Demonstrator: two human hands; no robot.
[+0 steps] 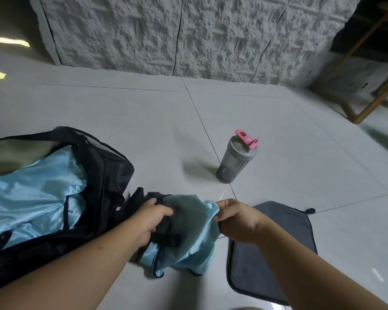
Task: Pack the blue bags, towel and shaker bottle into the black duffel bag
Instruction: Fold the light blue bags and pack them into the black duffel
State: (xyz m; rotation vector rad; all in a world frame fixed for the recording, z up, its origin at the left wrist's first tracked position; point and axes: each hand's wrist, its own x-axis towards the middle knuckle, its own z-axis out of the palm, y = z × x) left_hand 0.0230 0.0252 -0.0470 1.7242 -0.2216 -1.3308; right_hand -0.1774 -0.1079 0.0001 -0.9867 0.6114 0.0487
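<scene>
Blue bag [188,238] hangs between both hands just above the floor [278,135], right beside the open duffel [112,175] and near the towel [267,260]. The left hand [148,222] has its fingers clenched on the bag's dark strapped end; the right hand [238,220] pinches the upper cloth edge. The bag is limp and crumpled, so no firm axis shows; its held edge runs roughly left to right between the hands, and the rest drapes down toward the person.

Another blue bag [31,198] already lies inside the duffel, filling much of the opening. The towel lies flat on the floor at the right, and the bottle [235,159] stands upright farther off, its pink lid flap raised.

The step in hand looks like packing the second blue bag. The next move probably calls for carrying it left over the duffel's rim and lowering it on or beside the first one, gathered small enough to leave room. The slippery cloth and loose straps may snag on the rim.
</scene>
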